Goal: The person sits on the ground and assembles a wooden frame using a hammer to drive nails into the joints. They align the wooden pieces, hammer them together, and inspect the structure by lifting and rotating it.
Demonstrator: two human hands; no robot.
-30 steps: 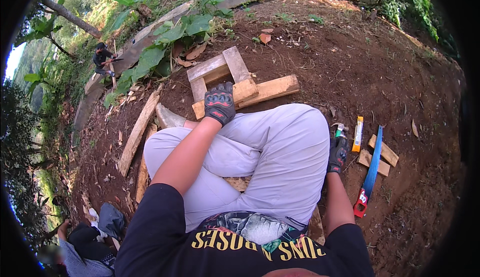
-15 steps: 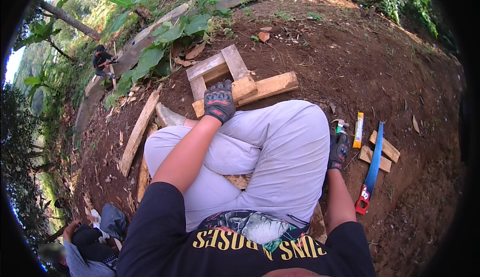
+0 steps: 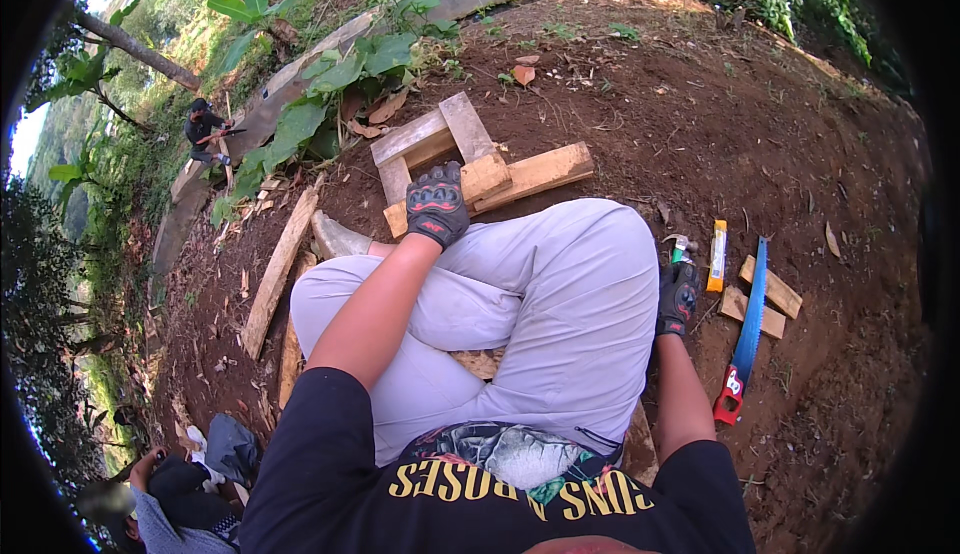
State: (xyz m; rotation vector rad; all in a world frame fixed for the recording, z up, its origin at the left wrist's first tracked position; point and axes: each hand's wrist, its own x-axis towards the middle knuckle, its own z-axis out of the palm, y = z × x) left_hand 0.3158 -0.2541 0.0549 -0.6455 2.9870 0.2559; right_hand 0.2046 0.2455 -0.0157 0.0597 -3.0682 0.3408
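Observation:
My left hand, in a black and red glove, is closed over a short wooden board in front of my crossed legs. Its fingertips are hidden on the far side. Against that board lie a longer plank and a squarish frame of wood pieces. Beside my right knee, my right hand, gloved alike, is down near the soil and wrapped round a hammer. The hammer's metal head and a bit of green show beyond the fingers; the rest is covered.
Right of the hammer lie a yellow packet, a blue-bladed handsaw with a red handle, and two wood offcuts. A long plank rests at left. One person is far left, another lower left.
Both my hands keep their places on the board and the hammer. The view has shifted very slightly. The far person's arms and the long item they hold have moved a little.

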